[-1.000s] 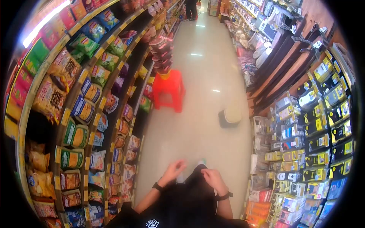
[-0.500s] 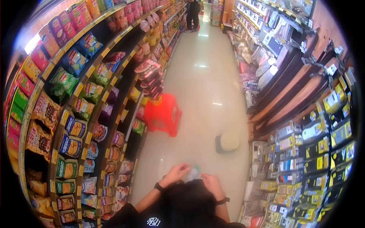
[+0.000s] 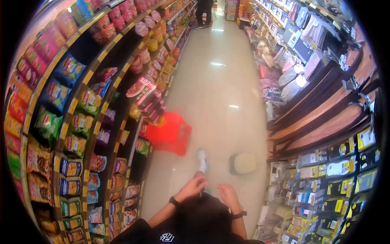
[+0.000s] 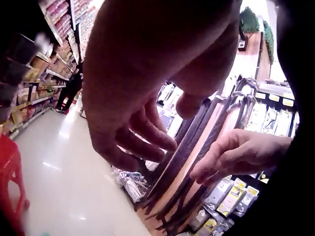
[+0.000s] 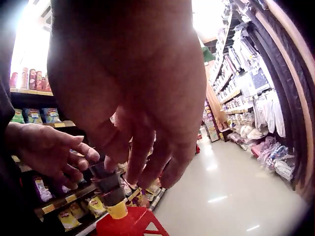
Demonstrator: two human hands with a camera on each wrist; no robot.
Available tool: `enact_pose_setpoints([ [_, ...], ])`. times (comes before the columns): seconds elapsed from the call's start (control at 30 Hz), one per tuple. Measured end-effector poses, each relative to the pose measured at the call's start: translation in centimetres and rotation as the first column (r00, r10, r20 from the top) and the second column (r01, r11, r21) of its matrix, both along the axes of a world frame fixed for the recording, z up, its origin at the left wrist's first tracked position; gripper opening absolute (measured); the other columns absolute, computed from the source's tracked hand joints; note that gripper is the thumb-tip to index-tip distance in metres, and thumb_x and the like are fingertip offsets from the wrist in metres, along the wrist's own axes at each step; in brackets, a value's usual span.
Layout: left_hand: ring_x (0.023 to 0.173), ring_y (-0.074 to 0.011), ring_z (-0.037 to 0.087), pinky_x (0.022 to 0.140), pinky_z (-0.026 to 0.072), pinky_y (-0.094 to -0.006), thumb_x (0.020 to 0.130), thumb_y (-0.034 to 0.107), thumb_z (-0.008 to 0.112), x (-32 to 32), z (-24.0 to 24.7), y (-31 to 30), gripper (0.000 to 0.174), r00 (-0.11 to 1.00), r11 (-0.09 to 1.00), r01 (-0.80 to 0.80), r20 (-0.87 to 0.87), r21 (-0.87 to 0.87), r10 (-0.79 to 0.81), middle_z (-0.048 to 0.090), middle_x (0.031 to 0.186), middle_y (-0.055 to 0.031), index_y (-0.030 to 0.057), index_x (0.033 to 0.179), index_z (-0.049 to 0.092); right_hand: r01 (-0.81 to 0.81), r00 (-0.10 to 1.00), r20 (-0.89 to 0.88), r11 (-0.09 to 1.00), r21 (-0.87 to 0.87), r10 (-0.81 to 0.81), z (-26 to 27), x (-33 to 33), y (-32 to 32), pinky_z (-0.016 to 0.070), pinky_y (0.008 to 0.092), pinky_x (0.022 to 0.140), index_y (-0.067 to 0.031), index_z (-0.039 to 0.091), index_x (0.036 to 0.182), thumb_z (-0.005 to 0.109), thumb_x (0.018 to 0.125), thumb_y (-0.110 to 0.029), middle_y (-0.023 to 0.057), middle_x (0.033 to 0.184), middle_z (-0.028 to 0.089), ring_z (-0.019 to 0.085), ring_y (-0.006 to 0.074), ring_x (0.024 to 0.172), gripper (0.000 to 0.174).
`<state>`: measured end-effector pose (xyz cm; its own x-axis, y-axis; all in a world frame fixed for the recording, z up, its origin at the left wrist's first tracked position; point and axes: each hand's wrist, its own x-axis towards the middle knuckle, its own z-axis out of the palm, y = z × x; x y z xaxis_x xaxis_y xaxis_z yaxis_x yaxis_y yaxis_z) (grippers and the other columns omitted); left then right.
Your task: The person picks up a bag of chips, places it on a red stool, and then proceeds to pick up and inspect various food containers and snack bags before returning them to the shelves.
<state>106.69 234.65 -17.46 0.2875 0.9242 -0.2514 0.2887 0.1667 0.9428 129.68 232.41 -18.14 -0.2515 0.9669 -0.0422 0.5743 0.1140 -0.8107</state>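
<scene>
My left hand (image 3: 194, 188) is held in front of my body, empty, with its fingers loosely bent. A short gap to its right, my right hand (image 3: 228, 195) hangs with relaxed fingers and holds nothing. Each wrist wears a dark band. The left wrist view shows the back of the left hand (image 4: 142, 118) close up, with the right hand (image 4: 241, 152) beyond it. In the right wrist view the right hand (image 5: 133, 98) fills the middle, and the left hand (image 5: 49, 147) shows at the left. Below the hands, a foot in a light shoe (image 3: 202, 158) is stretched forward.
Ahead on the left stands a red plastic stool (image 3: 172, 136) bearing stacked dark tubs (image 3: 148, 101). A low beige-topped object (image 3: 244, 162) sits on the floor at right. Snack shelves (image 3: 83, 122) line the left; hanging belts (image 3: 321, 110) and packaged goods (image 3: 313, 195) line the right. A person (image 3: 204, 14) stands far ahead.
The red stool and the beige-topped object have come nearer, lower in the head view, as I move up the aisle. A foot now shows ahead. Both hands stay empty.
</scene>
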Motion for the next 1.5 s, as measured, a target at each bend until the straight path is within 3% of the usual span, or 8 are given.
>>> enact_pose_setpoints([
  [0.2,0.086,-0.0249,0.065,0.081,0.0510,-0.0357,0.094,0.025,0.060,-1.3,0.3,12.8,0.034,0.999,1.000,0.003,0.054,0.013,-0.004,0.068,0.095,-0.0139,0.0013,0.119,0.058,0.011,0.997,0.073,0.999,-0.041,-0.008,1.2,-0.5,11.4,0.0494,0.0398,0.088,-0.0015,0.069,0.099,0.058,0.085,-0.006,0.0175,0.101,0.068,0.063,0.0349,0.098,0.019],
  [0.57,0.090,-0.0217,0.065,0.079,0.0521,-0.0335,0.091,0.020,0.064,-11.6,-1.4,27.6,0.031,0.810,0.799,-0.586,0.100,0.134,0.578,0.066,0.095,-0.0116,0.0034,0.117,0.059,-0.344,0.932,0.089,0.935,-0.088,0.351,5.3,-10.1,35.8,0.0494,0.0439,0.087,-0.0006,0.067,0.097,0.056,0.083,-0.006,0.0196,0.100,0.067,0.061,0.0386,0.097,0.019],
  [0.83,0.090,-0.0117,0.060,0.077,0.0495,-0.0266,0.095,0.013,0.059,-19.2,-0.2,29.2,0.022,0.221,0.199,-0.972,0.207,0.121,0.953,0.063,0.096,-0.0055,0.0023,0.114,0.058,-0.703,0.710,0.042,0.711,-0.020,0.703,2.2,-20.4,45.3,0.0502,0.0387,0.084,-0.0026,0.064,0.106,0.057,0.084,-0.003,0.0178,0.100,0.066,0.063,0.0322,0.094,0.023],
  [0.93,0.097,-0.0131,0.058,0.085,0.0474,-0.0284,0.095,0.014,0.058,-21.6,0.2,30.7,0.025,-0.040,-0.088,-0.962,0.187,0.257,0.982,0.062,0.102,-0.0061,0.0016,0.117,0.057,-0.802,0.596,0.020,0.597,-0.008,0.802,1.5,-24.6,49.2,0.0497,0.0392,0.078,-0.0028,0.063,0.109,0.059,0.084,-0.004,0.0189,0.098,0.065,0.063,0.0320,0.085,0.026],
  [1.03,0.104,-0.0170,0.056,0.089,0.0463,-0.0303,0.095,0.016,0.059,-23.4,1.6,32.9,0.033,-0.167,-0.201,-0.947,0.149,0.249,0.974,0.057,0.118,-0.0093,0.0011,0.124,0.052,-0.863,0.504,-0.138,0.505,-0.029,0.853,2.2,-28.4,53.8,0.0489,0.0394,0.074,-0.0034,0.059,0.118,0.062,0.084,-0.006,0.0190,0.097,0.063,0.061,0.0317,0.075,0.034],
  [1.17,0.114,-0.0195,0.052,0.091,0.0467,-0.0329,0.094,0.013,0.060,-24.7,0.6,36.3,0.044,-0.279,-0.297,-0.914,0.104,0.277,0.955,0.050,0.130,-0.0135,0.0008,0.133,0.045,-0.921,0.386,-0.235,0.357,-0.158,0.892,4.8,-33.4,60.0,0.0463,0.0444,0.092,0.0004,0.047,0.129,0.061,0.084,-0.007,0.0253,0.121,0.055,0.056,0.0410,0.108,0.048],
  [1.37,0.077,-0.0124,0.062,0.068,0.0511,-0.0249,0.094,0.011,0.058,-25.5,0.1,40.0,0.047,-0.317,-0.289,-0.913,-0.056,0.290,0.947,0.053,0.112,-0.0129,-0.0034,0.135,0.041,-0.897,0.379,-0.277,0.424,0.123,0.883,4.2,-41.9,64.7,0.0424,0.0444,0.097,0.0052,0.038,0.134,0.064,0.085,-0.012,0.0256,0.119,0.054,0.052,0.0406,0.112,0.058],
  [1.5,0.075,-0.0106,0.058,0.066,0.0491,-0.0238,0.095,0.016,0.058,-26.6,1.5,40.2,0.042,-0.292,-0.282,-0.944,-0.037,0.169,0.956,0.060,0.095,-0.0077,-0.0045,0.130,0.046,-0.965,0.259,-0.297,0.256,-0.050,0.919,4.4,-43.8,65.2,0.0461,0.0409,0.092,0.0037,0.034,0.137,0.065,0.085,-0.014,0.0230,0.120,0.053,0.056,0.0352,0.106,0.063],
])
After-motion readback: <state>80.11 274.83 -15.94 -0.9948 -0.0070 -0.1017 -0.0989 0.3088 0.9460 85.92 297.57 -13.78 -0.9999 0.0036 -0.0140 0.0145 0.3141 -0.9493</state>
